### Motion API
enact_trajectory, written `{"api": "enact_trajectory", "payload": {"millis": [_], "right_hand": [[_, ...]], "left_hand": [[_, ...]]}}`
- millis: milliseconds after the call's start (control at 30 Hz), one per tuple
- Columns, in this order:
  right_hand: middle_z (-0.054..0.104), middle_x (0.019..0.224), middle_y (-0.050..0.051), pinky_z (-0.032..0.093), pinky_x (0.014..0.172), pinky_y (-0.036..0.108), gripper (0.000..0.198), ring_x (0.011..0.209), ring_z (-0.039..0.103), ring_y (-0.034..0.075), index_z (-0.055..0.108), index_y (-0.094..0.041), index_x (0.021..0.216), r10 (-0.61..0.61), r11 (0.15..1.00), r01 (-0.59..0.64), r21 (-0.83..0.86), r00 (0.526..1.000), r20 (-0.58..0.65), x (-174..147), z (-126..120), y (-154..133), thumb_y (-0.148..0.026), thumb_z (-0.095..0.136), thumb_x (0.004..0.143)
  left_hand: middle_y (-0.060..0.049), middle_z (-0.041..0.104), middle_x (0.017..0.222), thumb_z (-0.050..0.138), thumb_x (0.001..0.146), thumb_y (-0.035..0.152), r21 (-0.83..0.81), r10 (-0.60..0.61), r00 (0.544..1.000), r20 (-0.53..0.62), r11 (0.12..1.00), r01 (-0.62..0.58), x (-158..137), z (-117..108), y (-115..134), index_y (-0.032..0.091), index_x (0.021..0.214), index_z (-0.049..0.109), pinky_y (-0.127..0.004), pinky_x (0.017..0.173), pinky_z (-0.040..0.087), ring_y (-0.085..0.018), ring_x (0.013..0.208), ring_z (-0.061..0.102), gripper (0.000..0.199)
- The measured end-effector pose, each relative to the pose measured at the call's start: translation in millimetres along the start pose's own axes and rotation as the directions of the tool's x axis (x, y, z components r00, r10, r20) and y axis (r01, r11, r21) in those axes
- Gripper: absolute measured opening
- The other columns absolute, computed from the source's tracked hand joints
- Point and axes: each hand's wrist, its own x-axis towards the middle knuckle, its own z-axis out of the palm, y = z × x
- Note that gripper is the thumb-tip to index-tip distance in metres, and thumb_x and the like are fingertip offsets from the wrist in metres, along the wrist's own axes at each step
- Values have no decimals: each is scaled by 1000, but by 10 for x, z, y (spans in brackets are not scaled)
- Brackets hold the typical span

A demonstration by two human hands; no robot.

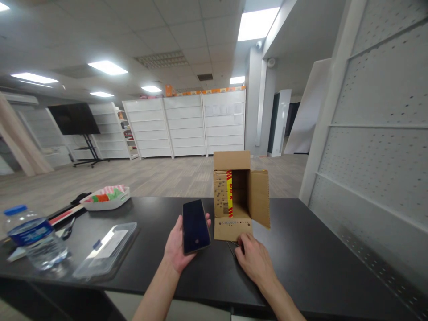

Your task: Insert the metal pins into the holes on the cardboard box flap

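Observation:
A dark smartphone rests in my left hand, screen up, with the fingers wrapped round its edges. Just right of it an open cardboard box lies on its side, its opening towards me. Its lower flap has a row of small holes and silvery marks. At that flap's near edge my right hand is curled, thumb and fingers close together. Thin dark rod-like pieces stick out by its fingertips; what they belong to is hidden.
On the black table, a clear plastic case, scissors, a water bottle and a white basket with colourful items stand to the left. A perforated white panel rises along the right edge.

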Motion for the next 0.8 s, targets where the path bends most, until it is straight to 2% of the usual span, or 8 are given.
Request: {"api": "enact_trajectory", "payload": {"millis": [100,200,400,500,567,633,733,800], "right_hand": [[64,86,2,28,65,29,11,75,60,17,57,-20,85,1,1000,-1,-3,1000,2,-6,-6,-2,-14,49,87],[64,87,2,28,65,29,11,75,59,17,58,-20,85,3,1000,-3,-1,1000,3,-7,-8,-1,-14,49,87],[64,86,2,29,66,29,10,75,59,17,58,-19,86,-8,1000,8,16,1000,-6,-3,-1,1,-14,49,87],[64,87,3,29,66,29,11,75,60,17,59,-19,85,1,1000,-1,15,1000,1,-2,-1,1,-14,49,87],[65,88,3,29,66,29,11,75,60,17,59,-20,85,4,1000,-4,13,1000,6,-3,-5,1,-14,49,87],[65,88,3,29,66,29,11,76,60,17,59,-20,86,2,1000,-2,13,1000,7,-5,-10,1,-14,49,87],[66,88,3,29,66,29,10,76,60,17,59,-19,87,0,1000,0,15,1000,9,-6,-17,-2,-14,49,88],[66,88,3,28,65,29,10,75,60,17,59,-19,87,4,1000,-4,12,1000,14,-5,-19,-4,-15,50,88]], "left_hand": [[-12,73,107,39,97,54,-108,-20,999,32,994,23,37,22,-114,15,117,66,-40,82,56,-22,89,71,52],[-12,73,100,39,97,54,-154,-29,999,29,987,34,61,35,-189,12,112,66,-38,75,57,-21,80,70,52],[-11,71,96,29,100,51,-129,-47,979,-197,991,22,75,100,-194,15,110,61,-52,80,58,-24,81,71,49],[-12,70,88,27,100,51,-54,-41,971,-237,998,30,59,124,-184,13,108,60,-52,76,59,-25,77,71,51],[-11,70,89,34,99,47,-28,12,977,-215,999,-18,16,139,-182,14,114,59,-53,78,59,-26,80,72,45],[-12,71,97,47,95,36,-33,43,984,-175,998,-50,-55,154,-188,14,123,56,-56,83,58,-27,87,73,37],[-15,70,112,55,84,13,-30,-4,999,-46,1000,3,-194,179,-223,16,138,45,-69,91,51,-33,106,69,55],[-12,67,120,57,78,4,42,36,996,76,998,-40,-286,205,-266,25,144,38,-69,93,50,-34,115,66,72]]}}
